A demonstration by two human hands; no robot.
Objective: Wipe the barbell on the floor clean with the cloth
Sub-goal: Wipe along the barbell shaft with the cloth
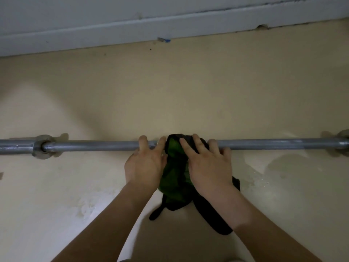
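A grey steel barbell [98, 145] lies across the beige floor from left edge to right edge, without plates. A green and black cloth [174, 167] is draped over the middle of the bar and trails toward me on the floor. My left hand [145, 163] sits just left of the cloth with its fingers hooked over the bar. My right hand [207, 163] lies on the cloth, its fingers pressing the fabric over the bar, with the outer fingers on bare steel. The bar under the cloth is hidden.
A collar [42, 146] rings the bar at the left, another collar [341, 143] at the right edge. A grey wall skirting [170, 27] runs along the back. A small blue scrap [164, 40] lies at its foot. A wet patch [283, 167] shines on the floor to the right.
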